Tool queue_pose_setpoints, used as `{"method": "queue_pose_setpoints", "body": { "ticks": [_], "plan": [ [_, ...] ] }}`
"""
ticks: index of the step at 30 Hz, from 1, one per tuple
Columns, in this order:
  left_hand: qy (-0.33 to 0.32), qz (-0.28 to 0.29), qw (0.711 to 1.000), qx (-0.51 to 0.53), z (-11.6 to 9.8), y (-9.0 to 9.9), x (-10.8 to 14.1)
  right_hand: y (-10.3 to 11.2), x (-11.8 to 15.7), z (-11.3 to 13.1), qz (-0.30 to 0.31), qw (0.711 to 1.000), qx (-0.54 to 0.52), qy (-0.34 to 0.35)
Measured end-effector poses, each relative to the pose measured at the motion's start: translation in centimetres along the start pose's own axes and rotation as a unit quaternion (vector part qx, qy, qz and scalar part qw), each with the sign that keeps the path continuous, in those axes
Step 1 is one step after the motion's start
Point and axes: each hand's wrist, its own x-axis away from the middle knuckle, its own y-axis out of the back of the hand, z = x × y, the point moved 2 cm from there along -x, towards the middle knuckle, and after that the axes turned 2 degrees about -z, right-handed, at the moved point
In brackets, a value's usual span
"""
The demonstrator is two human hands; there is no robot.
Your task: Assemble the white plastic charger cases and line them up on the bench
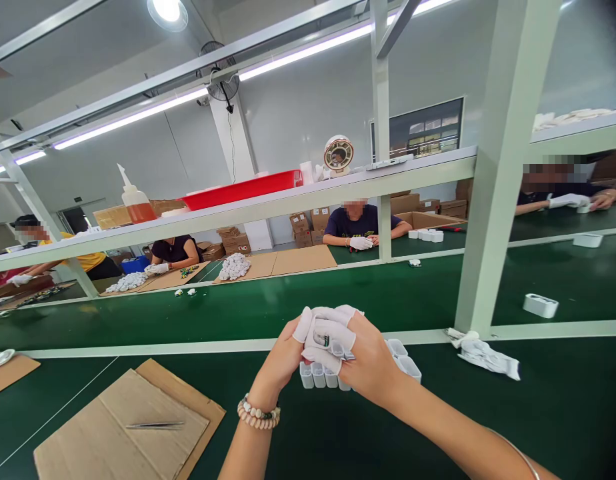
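My left hand (pixel 291 341) and my right hand (pixel 364 353), both with white finger covers, meet above the bench. Between them is a small white plastic housing (pixel 321 339) with a bit of green and metal showing in its opening; the fingers hide most of it. Both hands are closed around it. Right below and behind them stand several open white plastic cases (pixel 318 376) in a row, partly covered by my right hand. More of these cases (pixel 408 365) show at the right of my right wrist.
Tweezers (pixel 155 425) lie on cardboard sheets (pixel 108 413) at left. A white glove (pixel 491 359) lies by the post (pixel 503 167). A green conveyor belt (pixel 268 307) carries a white case (pixel 541 305). Overhead, a shelf holds a red tray (pixel 243 190) and a bottle (pixel 137 203). Co-workers sit opposite.
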Motion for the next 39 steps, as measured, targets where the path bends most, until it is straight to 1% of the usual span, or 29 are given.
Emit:
{"method": "queue_pose_setpoints", "body": {
  "ticks": [5,10,17,20,22,24,26,27,29,31,32,33,35,36,37,38,39],
  "plan": [
    [0.004,0.005,1.0,-0.002,0.1,0.0,0.0,0.0,0.0,0.0,0.01,1.0,-0.007,-0.007],
    [0.01,0.001,1.0,0.006,0.2,0.0,0.0,0.0,0.1,0.0,0.037,0.999,-0.012,-0.03],
    [0.031,-0.037,0.999,0.003,0.7,0.2,-0.2,-0.1,0.1,-0.4,0.055,0.995,-0.022,-0.081],
    [0.027,-0.019,0.999,0.006,0.5,-0.1,-0.3,-0.2,0.2,-0.5,0.065,0.995,-0.01,-0.078],
    [0.03,-0.007,0.999,-0.008,0.3,-0.3,-0.4,-0.4,0.3,-1.0,0.084,0.992,0.0,-0.095],
    [0.034,-0.011,0.998,-0.05,0.1,0.0,-0.5,-0.5,0.5,-2.2,0.108,0.987,0.016,-0.122],
    [0.029,-0.028,0.994,-0.103,-0.3,0.7,-0.6,-0.6,0.7,-4.3,0.121,0.981,0.036,-0.146],
    [0.023,-0.036,0.992,-0.121,-0.6,1.2,-0.6,-0.7,0.9,-5.9,0.123,0.979,0.044,-0.157],
    [0.012,-0.043,0.99,-0.137,-1.2,2.2,-0.4,-1.0,1.5,-9.7,0.143,0.971,0.052,-0.185],
    [0.003,-0.043,0.99,-0.136,-1.7,3.0,-0.1,-1.4,2.6,-14.3,0.151,0.957,0.057,-0.24],
    [-0.003,-0.044,0.99,-0.137,-2.0,3.2,0.0,-1.6,3.5,-16.6,0.173,0.946,0.049,-0.271],
    [-0.008,-0.046,0.989,-0.139,-2.2,3.4,0.2,-1.6,4.6,-19.0,0.177,0.932,0.059,-0.31],
    [-0.015,-0.049,0.988,-0.147,-2.4,3.4,0.4,-1.5,7.5,-23.3,0.166,0.915,0.087,-0.357],
    [-0.014,-0.046,0.987,-0.152,-2.4,3.3,0.4,-1.3,9.1,-25.2,0.128,0.918,0.119,-0.357],
    [-0.012,-0.041,0.987,-0.156,-2.4,3.1,0.4,-1.1,10.7,-26.8,0.103,0.923,0.132,-0.347],
    [-0.008,-0.035,0.986,-0.16,-2.3,2.9,0.4,-1.0,12.1,-28.1,0.104,0.923,0.132,-0.346],
    [-0.004,-0.029,0.986,-0.164,-2.1,2.8,0.4,-1.0,13.4,-29.3,0.132,0.913,0.126,-0.366]
  ]
}}
